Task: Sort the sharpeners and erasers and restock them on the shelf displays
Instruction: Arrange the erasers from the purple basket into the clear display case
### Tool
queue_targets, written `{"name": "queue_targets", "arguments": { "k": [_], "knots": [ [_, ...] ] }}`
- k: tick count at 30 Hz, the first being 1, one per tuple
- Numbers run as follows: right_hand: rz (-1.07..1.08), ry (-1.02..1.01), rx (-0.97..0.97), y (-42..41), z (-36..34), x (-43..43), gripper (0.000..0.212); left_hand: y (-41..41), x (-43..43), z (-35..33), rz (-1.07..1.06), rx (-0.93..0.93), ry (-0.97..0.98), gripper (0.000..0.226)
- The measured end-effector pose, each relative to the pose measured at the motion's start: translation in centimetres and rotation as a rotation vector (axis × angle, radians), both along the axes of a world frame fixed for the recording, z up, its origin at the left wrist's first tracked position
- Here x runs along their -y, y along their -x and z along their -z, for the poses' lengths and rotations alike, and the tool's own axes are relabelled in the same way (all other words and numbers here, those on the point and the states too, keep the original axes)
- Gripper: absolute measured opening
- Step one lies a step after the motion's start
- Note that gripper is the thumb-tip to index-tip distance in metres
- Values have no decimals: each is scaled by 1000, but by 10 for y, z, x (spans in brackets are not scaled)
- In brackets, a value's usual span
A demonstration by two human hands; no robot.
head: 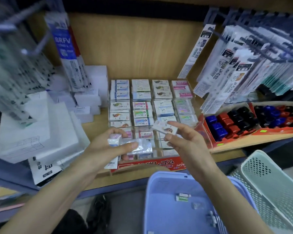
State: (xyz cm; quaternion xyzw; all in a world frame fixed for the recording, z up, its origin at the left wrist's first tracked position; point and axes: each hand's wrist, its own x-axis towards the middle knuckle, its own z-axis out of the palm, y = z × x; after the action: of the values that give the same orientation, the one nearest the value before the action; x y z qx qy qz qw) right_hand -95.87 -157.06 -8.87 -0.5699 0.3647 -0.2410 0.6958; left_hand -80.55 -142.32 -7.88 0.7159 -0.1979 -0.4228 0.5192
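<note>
Basket [152, 191] bottom center: few erasers left | our right hand [181, 141] pinches 1 eraser [165, 128] | left hand [108, 147] grips several | tray [142, 164] nearly full

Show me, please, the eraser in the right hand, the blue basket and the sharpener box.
Eraser [165, 128], head view: middle of its printed top face.
Blue basket [166, 179], head view: far rim.
Sharpener box [203, 128], head view: red cardboard front wall, left end.

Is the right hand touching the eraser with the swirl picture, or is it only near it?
Touching. In the head view, the right hand pinches the eraser between thumb and fingers, lifted above the eraser display tray.
</note>
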Motion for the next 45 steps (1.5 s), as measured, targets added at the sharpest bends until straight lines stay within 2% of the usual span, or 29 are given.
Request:
{"name": "queue_targets", "arguments": {
  "k": [4, 7, 10, 13, 16, 18, 19, 22, 24, 26, 28, 31, 33, 36, 41, 45],
  "knots": [
    [-82, 70, -51, -54, -7, 3, 26, -15, -15, 8, -88, -8, -16, 51],
    [-169, 247, -102, -97, -8, 7, 22, -22, -19, 9, -162, -35, 12, 36],
    [-279, 611, -274, -124, 8, 9, 25, -25, -19, 6, -163, -22, 32, 30],
    [-245, 1015, -465, -133, 23, 14, 35, -29, -21, 7, -154, -3, 47, 34],
    [-287, 1208, -603, -134, 22, 18, 41, -31, -23, 8, -139, -3, 60, 41],
    [-316, 1276, -608, -132, 18, 16, 44, -30, -24, 8, -136, -13, 70, 49],
    [-299, 1208, -544, -129, 13, 13, 43, -30, -24, 8, -137, -17, 70, 51],
    [-299, 695, -230, -100, -7, -3, 27, -29, -24, 7, -140, -38, 87, 54],
    [-409, 540, -126, -70, -15, -18, 22, -26, -22, 5, -136, -54, 102, 54],
    [-496, 554, -109, -43, -11, -31, 33, -21, -18, 3, -114, -58, 97, 46],
    [-493, 674, -141, -25, -3, -38, 41, -14, -13, 1, -64, -39, 76, 40],
    [-433, 691, -166, -10, -2, -42, 45, -4, -6, -2, 24, -20, 75, 46],
    [-405, 645, -193, -1, -5, -41, 43, 2, 0, -3, 81, -8, 72, 43],
    [-332, 521, -170, 13, -7, -35, 34, 13, 12, -8, 173, -3, 55, 52],
    [-145, 343, -87, 27, -6, -16, 25, 26, 34, -12, 233, -139, 150, 44],
    [-76, 187, -2, 31, -4, -4, 28, 27, 47, -9, 292, -27, 120, 44]
  ]
}}
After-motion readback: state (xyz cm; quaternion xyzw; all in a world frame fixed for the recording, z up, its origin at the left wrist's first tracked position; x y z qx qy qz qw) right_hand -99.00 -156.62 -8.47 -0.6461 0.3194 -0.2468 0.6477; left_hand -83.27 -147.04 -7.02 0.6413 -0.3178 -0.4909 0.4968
